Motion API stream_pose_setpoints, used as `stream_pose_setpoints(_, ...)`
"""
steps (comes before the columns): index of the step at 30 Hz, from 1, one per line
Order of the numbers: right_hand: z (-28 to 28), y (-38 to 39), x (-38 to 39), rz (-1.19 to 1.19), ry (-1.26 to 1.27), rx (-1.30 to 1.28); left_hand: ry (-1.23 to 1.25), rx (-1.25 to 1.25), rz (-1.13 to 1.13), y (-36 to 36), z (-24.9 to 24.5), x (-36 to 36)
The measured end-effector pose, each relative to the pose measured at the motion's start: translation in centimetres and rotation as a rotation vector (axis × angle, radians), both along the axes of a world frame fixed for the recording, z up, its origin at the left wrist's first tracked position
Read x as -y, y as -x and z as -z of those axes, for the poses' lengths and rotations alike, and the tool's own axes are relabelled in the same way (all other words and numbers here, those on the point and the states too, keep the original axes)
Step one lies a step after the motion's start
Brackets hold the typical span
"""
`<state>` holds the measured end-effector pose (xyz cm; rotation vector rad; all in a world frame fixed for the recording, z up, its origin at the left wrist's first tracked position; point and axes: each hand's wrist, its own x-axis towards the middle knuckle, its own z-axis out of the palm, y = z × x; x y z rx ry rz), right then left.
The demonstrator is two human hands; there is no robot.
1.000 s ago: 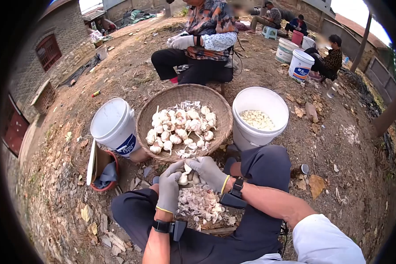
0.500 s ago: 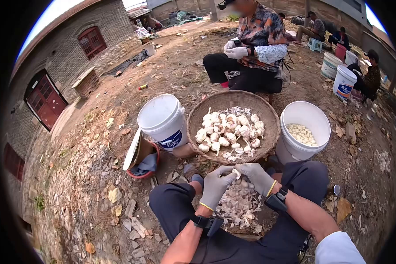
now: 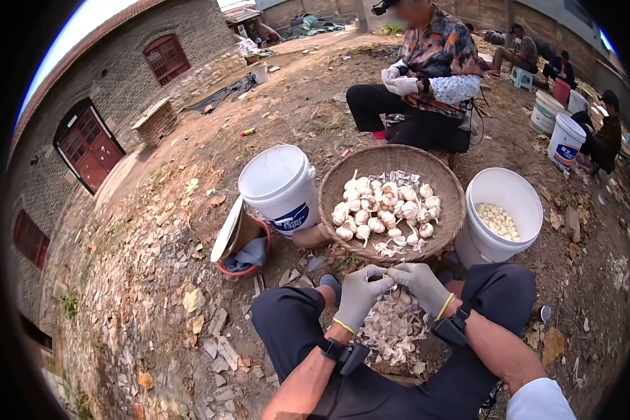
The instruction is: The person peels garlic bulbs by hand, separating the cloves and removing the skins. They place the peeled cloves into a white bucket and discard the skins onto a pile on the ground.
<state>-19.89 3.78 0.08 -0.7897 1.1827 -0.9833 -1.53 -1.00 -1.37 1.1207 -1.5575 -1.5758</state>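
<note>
My left hand (image 3: pixel 362 295) and my right hand (image 3: pixel 421 285), both in pale gloves with yellow cuffs, meet above a pile of garlic skins (image 3: pixel 392 332) between my legs. The fingers of both are pinched together; a small whitish piece, seemingly garlic, shows between them. Just beyond is a round wicker basket (image 3: pixel 451 192) holding whole garlic bulbs (image 3: pixel 376 224) and loose skins. Right of it, a white bucket (image 3: pixel 477 248) contains peeled cloves (image 3: pixel 497 221). Another white bucket (image 3: pixel 281 203), with no contents visible, is left of the basket.
A red tub (image 3: pixel 241 271) with a grey cloth and a leaning lid is at left. Across the basket sits a person (image 3: pixel 444 59) in gloves. More people and buckets (image 3: pixel 565 140) are at the back right. A brick building (image 3: pixel 115 87) lies left.
The whole view has shifted, so the scene sits further right in the frame. The whitish piece between my fingers shows less than before. My hands remain together.
</note>
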Motion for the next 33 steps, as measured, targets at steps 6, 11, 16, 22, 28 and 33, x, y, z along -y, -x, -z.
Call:
stream_pose_setpoints(6, 0.2, 0.7, 0.5, 0.093, 0.13, 0.055, -0.141, -0.167, -0.115, 0.0, -1.4, -0.2)
stream_pose_setpoints(11, 0.9, 1.4, 0.9, 0.074, 0.148, -0.026, -0.083, -0.211, -0.198, -0.2, -0.6, 0.7)
stream_pose_setpoints(16, 0.5, 0.5, 0.6, -0.03, 0.133, -0.097, -0.032, -0.194, -0.207, -0.4, -1.1, 0.5)
stream_pose_setpoints(22, -0.9, 0.0, 0.5, -0.073, 0.142, -0.234, -0.042, -0.226, -0.265, -0.5, -1.3, 0.3)
stream_pose_setpoints(28, -0.3, -0.5, 0.6, -0.087, 0.252, -0.319, 0.043, -0.158, -0.278, -0.4, -1.8, 0.1)
stream_pose_setpoints(33, 0.7, -0.8, 1.0, -0.101, 0.3, -0.384, 0.149, -0.043, -0.284, -0.3, -1.6, 0.0)
